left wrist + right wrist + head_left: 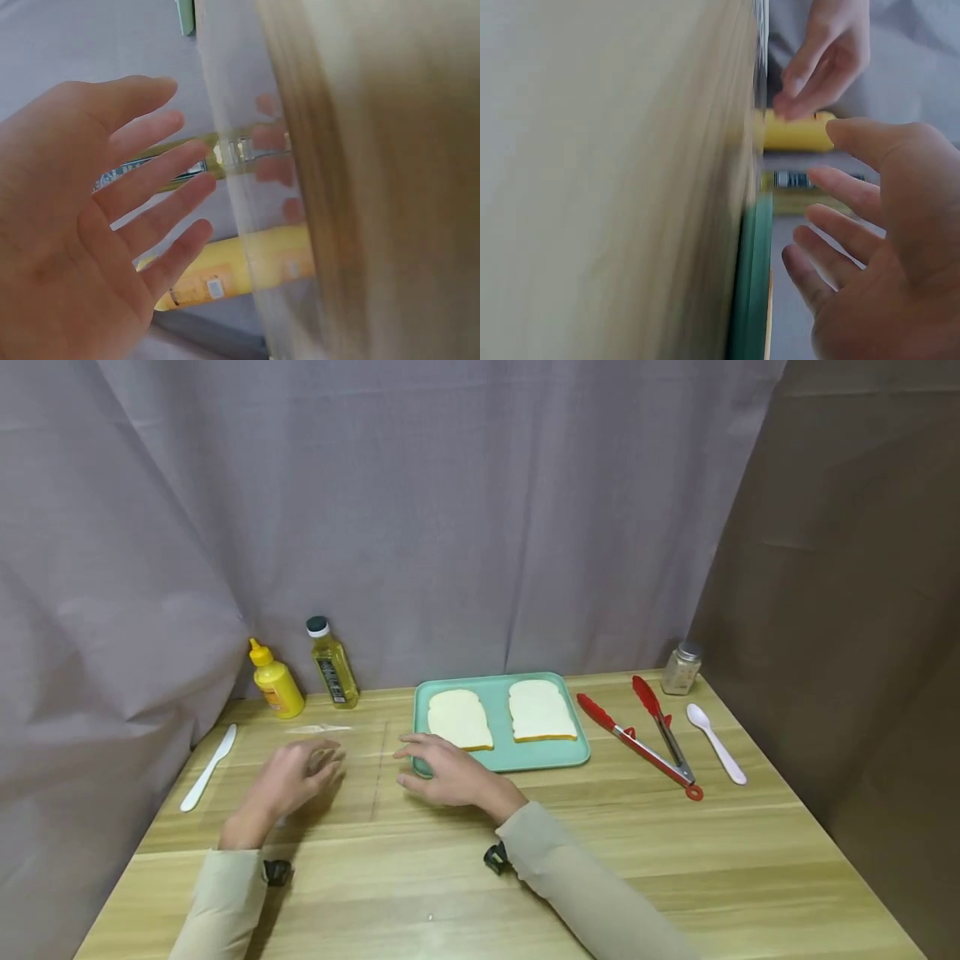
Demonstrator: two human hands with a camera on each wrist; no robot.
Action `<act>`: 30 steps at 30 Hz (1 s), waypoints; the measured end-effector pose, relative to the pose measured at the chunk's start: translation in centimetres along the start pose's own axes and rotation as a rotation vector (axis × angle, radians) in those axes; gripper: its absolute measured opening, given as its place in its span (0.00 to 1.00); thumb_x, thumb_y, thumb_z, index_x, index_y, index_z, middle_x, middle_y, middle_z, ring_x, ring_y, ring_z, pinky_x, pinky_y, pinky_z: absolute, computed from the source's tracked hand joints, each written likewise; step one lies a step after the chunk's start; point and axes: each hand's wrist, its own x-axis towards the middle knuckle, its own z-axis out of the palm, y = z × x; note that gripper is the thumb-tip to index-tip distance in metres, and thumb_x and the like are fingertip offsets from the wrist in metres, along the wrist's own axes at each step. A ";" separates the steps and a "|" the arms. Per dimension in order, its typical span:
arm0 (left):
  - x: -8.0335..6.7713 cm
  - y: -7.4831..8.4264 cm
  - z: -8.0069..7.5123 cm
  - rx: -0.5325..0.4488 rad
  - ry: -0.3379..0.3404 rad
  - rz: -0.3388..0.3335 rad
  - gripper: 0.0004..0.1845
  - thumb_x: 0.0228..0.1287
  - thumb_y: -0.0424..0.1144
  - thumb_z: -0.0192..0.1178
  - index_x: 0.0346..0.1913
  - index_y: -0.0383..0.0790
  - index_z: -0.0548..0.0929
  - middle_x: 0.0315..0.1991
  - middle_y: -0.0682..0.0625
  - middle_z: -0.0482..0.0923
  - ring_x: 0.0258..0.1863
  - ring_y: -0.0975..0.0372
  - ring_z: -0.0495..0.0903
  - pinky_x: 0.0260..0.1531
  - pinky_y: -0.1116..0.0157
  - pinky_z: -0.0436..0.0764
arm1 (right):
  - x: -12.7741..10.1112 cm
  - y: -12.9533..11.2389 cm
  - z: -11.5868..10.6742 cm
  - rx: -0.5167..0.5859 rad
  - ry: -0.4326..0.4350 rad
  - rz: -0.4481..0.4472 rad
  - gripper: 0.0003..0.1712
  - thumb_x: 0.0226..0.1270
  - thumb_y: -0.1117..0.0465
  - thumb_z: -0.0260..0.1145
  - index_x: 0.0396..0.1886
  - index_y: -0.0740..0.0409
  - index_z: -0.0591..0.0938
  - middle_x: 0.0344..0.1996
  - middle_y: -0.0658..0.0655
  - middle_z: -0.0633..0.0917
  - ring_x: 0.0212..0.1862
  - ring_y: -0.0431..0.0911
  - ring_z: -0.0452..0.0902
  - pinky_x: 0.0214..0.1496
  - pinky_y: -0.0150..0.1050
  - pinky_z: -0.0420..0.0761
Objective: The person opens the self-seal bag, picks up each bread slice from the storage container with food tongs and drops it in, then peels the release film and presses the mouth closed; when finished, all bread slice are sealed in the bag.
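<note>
Both forearms in beige sleeves, reaching forward from the lower edge of the head view. Left hand (294,779) palm down, fingers relaxed and slightly blurred, gripping nothing. Right hand (448,772) just beside it, palm down, fingers extended and a little spread, also holding nothing. In both wrist views, 4 fingers and thumb loosely splayed.

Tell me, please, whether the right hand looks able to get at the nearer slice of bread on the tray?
Probably yes: the right hand hovers open at the green tray corner, and the left bread slice lies uncovered just beyond its fingertips.
</note>
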 end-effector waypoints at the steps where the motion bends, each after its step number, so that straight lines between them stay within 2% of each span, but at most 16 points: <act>1: 0.0 0.0 0.2 0.002 -0.007 0.005 0.21 0.73 0.38 0.72 0.64 0.34 0.86 0.55 0.36 0.91 0.44 0.45 0.91 0.54 0.39 0.88 | 0.3 -0.3 0.3 -0.007 -0.009 -0.010 0.29 0.84 0.43 0.60 0.77 0.49 0.78 0.83 0.55 0.70 0.85 0.52 0.63 0.87 0.56 0.65; 3: 0.1 0.0 0.5 0.011 -0.017 0.022 0.21 0.73 0.40 0.72 0.64 0.35 0.86 0.58 0.36 0.90 0.54 0.41 0.89 0.60 0.38 0.86 | 0.9 -0.9 0.8 -0.018 -0.025 -0.031 0.30 0.85 0.43 0.59 0.77 0.50 0.78 0.82 0.56 0.71 0.84 0.52 0.64 0.87 0.54 0.65; 5: 0.3 0.2 0.7 -0.001 -0.037 0.041 0.22 0.74 0.40 0.71 0.65 0.35 0.85 0.60 0.36 0.88 0.59 0.39 0.87 0.63 0.36 0.83 | 1.3 -1.3 1.1 -0.020 -0.038 -0.042 0.30 0.85 0.43 0.59 0.77 0.52 0.77 0.81 0.56 0.73 0.84 0.52 0.65 0.87 0.52 0.65; 10: 0.6 0.6 1.1 -0.040 -0.073 0.080 0.23 0.72 0.38 0.72 0.66 0.33 0.85 0.64 0.34 0.86 0.63 0.37 0.84 0.68 0.35 0.80 | 1.9 -1.5 1.5 -0.029 -0.086 -0.048 0.32 0.85 0.44 0.59 0.77 0.56 0.77 0.81 0.57 0.74 0.84 0.52 0.65 0.88 0.49 0.63; 16: 0.3 0.6 0.9 -0.071 -0.137 0.083 0.26 0.72 0.40 0.74 0.67 0.33 0.84 0.69 0.29 0.79 0.69 0.32 0.78 0.71 0.32 0.75 | 2.2 -1.6 2.1 -0.155 -0.150 -0.072 0.31 0.86 0.43 0.59 0.77 0.55 0.78 0.80 0.55 0.75 0.83 0.48 0.67 0.87 0.42 0.64; 20: 0.0 0.3 0.5 -0.082 -0.165 0.086 0.27 0.72 0.43 0.74 0.68 0.33 0.84 0.71 0.26 0.77 0.69 0.31 0.77 0.69 0.31 0.76 | 2.2 -2.2 2.2 -0.176 -0.157 -0.061 0.31 0.85 0.43 0.59 0.77 0.53 0.78 0.80 0.54 0.75 0.83 0.48 0.67 0.88 0.43 0.63; 23: -0.4 -0.1 0.1 -0.078 -0.153 0.094 0.25 0.72 0.41 0.74 0.66 0.33 0.86 0.70 0.26 0.78 0.67 0.31 0.80 0.67 0.32 0.79 | 2.5 -2.7 2.4 -0.179 -0.159 -0.063 0.32 0.85 0.43 0.59 0.78 0.54 0.76 0.81 0.54 0.74 0.84 0.48 0.66 0.88 0.43 0.63; 30: -0.6 -0.8 -0.3 -0.035 -0.072 0.098 0.08 0.68 0.35 0.75 0.47 0.40 0.94 0.60 0.29 0.86 0.58 0.33 0.87 0.62 0.34 0.83 | 2.6 -2.7 2.8 -0.161 -0.147 -0.059 0.31 0.86 0.44 0.58 0.78 0.54 0.76 0.80 0.53 0.75 0.84 0.47 0.66 0.88 0.40 0.62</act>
